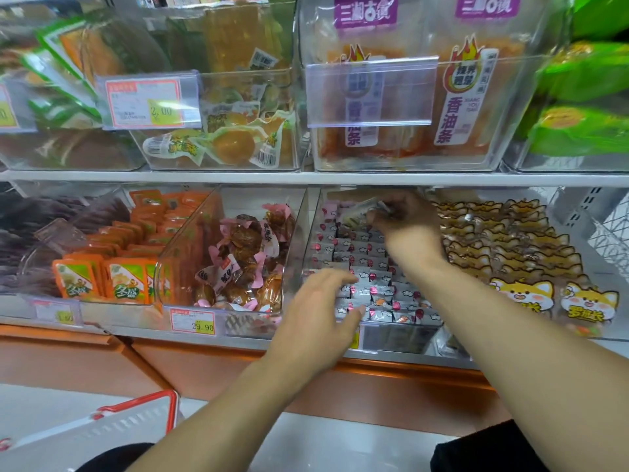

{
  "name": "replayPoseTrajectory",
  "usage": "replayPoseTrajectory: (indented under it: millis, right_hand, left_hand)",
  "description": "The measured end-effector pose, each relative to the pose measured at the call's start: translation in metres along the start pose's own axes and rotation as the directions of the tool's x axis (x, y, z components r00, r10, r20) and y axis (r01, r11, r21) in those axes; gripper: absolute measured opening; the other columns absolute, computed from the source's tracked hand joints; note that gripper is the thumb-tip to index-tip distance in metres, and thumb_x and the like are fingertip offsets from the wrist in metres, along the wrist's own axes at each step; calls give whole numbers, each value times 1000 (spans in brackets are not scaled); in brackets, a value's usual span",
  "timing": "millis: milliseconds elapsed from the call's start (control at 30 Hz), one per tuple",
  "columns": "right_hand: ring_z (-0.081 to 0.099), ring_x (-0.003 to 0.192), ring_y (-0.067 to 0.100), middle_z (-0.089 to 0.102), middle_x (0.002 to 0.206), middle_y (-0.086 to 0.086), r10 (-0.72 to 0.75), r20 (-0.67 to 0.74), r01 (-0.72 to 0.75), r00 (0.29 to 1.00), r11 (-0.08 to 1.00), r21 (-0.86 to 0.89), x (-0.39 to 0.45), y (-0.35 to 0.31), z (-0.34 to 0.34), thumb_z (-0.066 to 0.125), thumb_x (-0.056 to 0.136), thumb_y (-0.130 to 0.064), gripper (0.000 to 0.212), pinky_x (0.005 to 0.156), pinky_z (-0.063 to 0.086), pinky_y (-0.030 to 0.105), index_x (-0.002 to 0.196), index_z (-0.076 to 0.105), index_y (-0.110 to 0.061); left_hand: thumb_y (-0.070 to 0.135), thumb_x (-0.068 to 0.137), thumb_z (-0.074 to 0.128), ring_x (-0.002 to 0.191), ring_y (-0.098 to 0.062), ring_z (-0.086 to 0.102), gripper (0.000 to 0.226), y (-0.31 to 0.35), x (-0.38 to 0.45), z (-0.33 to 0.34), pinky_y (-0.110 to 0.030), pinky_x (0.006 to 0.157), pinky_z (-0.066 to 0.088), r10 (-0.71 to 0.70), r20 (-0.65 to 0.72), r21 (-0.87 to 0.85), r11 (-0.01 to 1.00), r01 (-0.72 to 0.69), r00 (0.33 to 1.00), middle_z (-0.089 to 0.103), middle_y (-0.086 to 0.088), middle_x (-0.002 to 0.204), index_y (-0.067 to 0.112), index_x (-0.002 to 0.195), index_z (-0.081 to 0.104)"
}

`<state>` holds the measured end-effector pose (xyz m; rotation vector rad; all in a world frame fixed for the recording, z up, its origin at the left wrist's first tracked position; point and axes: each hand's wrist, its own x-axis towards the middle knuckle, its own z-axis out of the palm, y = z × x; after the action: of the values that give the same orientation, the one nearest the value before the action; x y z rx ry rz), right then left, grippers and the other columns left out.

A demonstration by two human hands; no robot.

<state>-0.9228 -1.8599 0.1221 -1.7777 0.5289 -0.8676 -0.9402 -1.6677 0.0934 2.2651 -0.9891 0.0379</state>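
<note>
Gripping a silver packet [362, 208], the right hand [403, 218]; bin's rear.

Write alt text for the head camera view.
A person's right hand grips a few silver snack packets at the back of a clear shelf bin full of them, while the open left hand reaches over its front rows. Pink-wrapped snacks fill the bin to the left; fox-shaped packets lie to the right.

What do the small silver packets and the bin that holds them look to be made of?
The small silver packets: probably metallised plastic film, glossy; their crinkled faces glint silver. The bin: clear rigid plastic, perhaps acrylic; neighbouring goods show through its shiny wall.
</note>
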Motion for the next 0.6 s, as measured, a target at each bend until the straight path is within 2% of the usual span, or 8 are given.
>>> replayPoseTrajectory:
  millis: [67, 167, 233, 300, 367, 433, 500, 600]
  right_hand:
    - [67, 89, 11, 72, 98, -5, -85, 63, 95, 994, 977, -191, 5, 4, 10, 75, 87, -8, 21, 77, 54, 17, 96, 65, -23]
    - [67, 93, 9, 71, 105, -11, -52, 169, 109, 984, 930, -350, 9, 8, 19, 73, 91, -16, 17, 83, 56, 22, 103, 67, -27]
    - [66, 96, 7, 71, 114, -10, -55, 226, 142, 973, 911, -388, 11, 9, 22, 72, 92, -20, 19, 87, 54, 23, 109, 69, -27]
    - [61, 98, 5, 69, 121, -9, -79, 284, 201, 956, 880, -430, 11, 8, 25, 71, 94, -22, 19, 86, 44, 18, 112, 68, -28]
    - [60, 103, 7, 67, 128, -8, -76, 351, 252, 933, 836, -488, 12, 8, 28, 66, 97, -20, 21, 86, 39, 18, 118, 68, -26]
    - [60, 101, 7, 67, 130, -5, -18, 441, 278, 897, 799, -533, 12, 10, 34, 59, 101, -15, 25, 88, 40, 20, 122, 68, -23]
    - [64, 106, 12, 67, 133, 1, 73, 510, 296, 857, 741, -602, 10, 12, 40, 53, 104, -11, 28, 95, 49, 27, 126, 67, -21]
    - [66, 114, 24, 67, 133, 7, 91, 505, 326, 858, 663, -674, 11, 12, 47, 53, 104, -14, 27, 105, 50, 39, 124, 70, -19]
  left_hand:
    - [40, 92, 68, 129, 0, 40, 47, 1, 1, 3, -14, 109, 27, 38, 26, 48, 998, -39, 999, 50, 15, 140, 30, 136, 52]
    - [43, 93, 67, 132, 0, 36, 51, 0, 2, 4, -11, 104, 19, 36, 35, 66, 997, -38, 999, 45, 16, 143, 31, 139, 49]
    - [42, 93, 67, 132, 0, 35, 50, 0, 2, 3, -6, 102, 14, 36, 41, 45, 998, -38, 999, 45, 15, 142, 30, 139, 50]
    - [40, 92, 68, 131, 0, 36, 49, -1, 3, 2, 0, 98, 11, 44, 36, 25, 999, -45, 998, 47, 14, 140, 28, 137, 52]
    - [39, 91, 69, 131, -1, 35, 49, -1, 4, 1, -3, 101, 12, 49, 32, 19, 999, -50, 998, 48, 12, 140, 26, 136, 53]
    - [39, 91, 70, 133, -2, 34, 49, -1, 5, 1, -5, 102, 14, 47, 31, 14, 999, -47, 998, 48, 11, 141, 25, 136, 53]
    - [39, 91, 70, 135, -2, 34, 50, -2, 4, 1, -5, 101, 12, 39, 36, 9, 999, -39, 999, 47, 12, 143, 26, 137, 53]
    - [38, 91, 70, 134, 0, 34, 51, -3, 3, 1, -3, 99, 12, 33, 42, 2, 999, -33, 999, 46, 13, 144, 27, 137, 53]
